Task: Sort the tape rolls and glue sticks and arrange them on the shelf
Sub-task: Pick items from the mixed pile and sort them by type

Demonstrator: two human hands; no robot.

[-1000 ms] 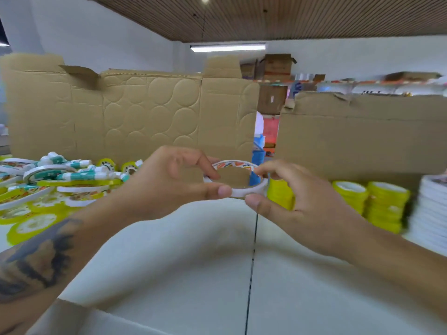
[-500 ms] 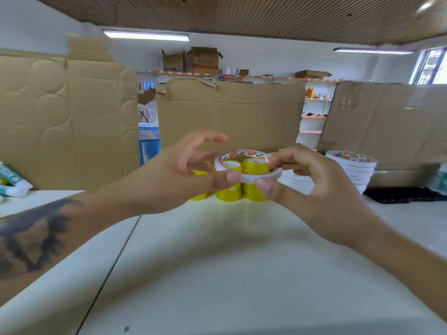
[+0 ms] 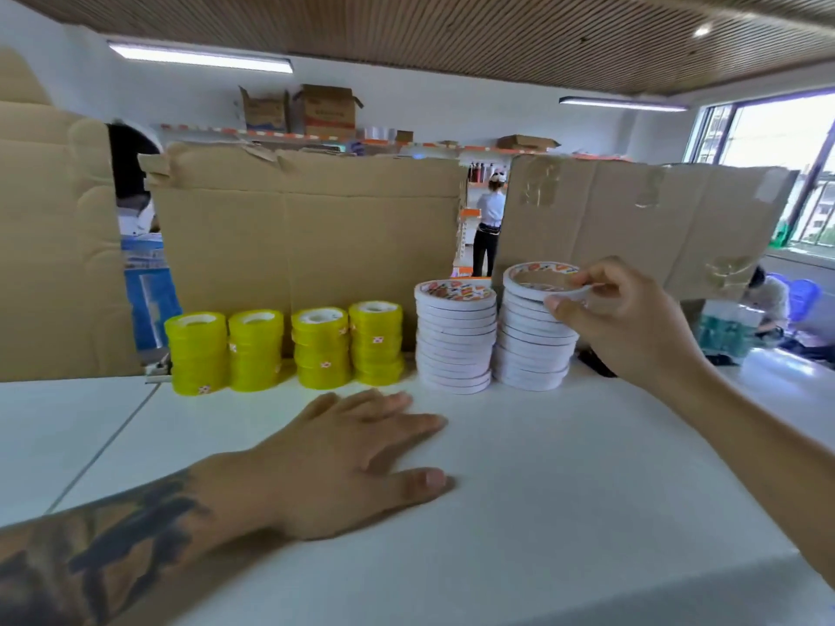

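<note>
A thin white tape roll [image 3: 537, 278] with a colourful printed face sits on top of the right-hand white stack [image 3: 528, 345]. My right hand [image 3: 628, 323] pinches its near rim with thumb and fingers. A second white stack [image 3: 454, 338] stands just left of it. Further left, several stacks of yellow tape rolls [image 3: 289, 347] line the back of the white table [image 3: 542, 490]. My left hand [image 3: 357, 454] rests flat on the table in front of the stacks, fingers straight, holding nothing. No glue sticks are in view.
Cardboard sheets [image 3: 307, 237] stand upright behind the stacks like a wall. A dark object [image 3: 596, 361] lies behind my right wrist. A person [image 3: 490, 219] stands at shelves in the background; another sits at the far right [image 3: 763, 305].
The view swung right from the loose pile to the sorted stacks. My left hand let go of the white roll and dropped to the table; my right hand carried the roll onto the right stack.
</note>
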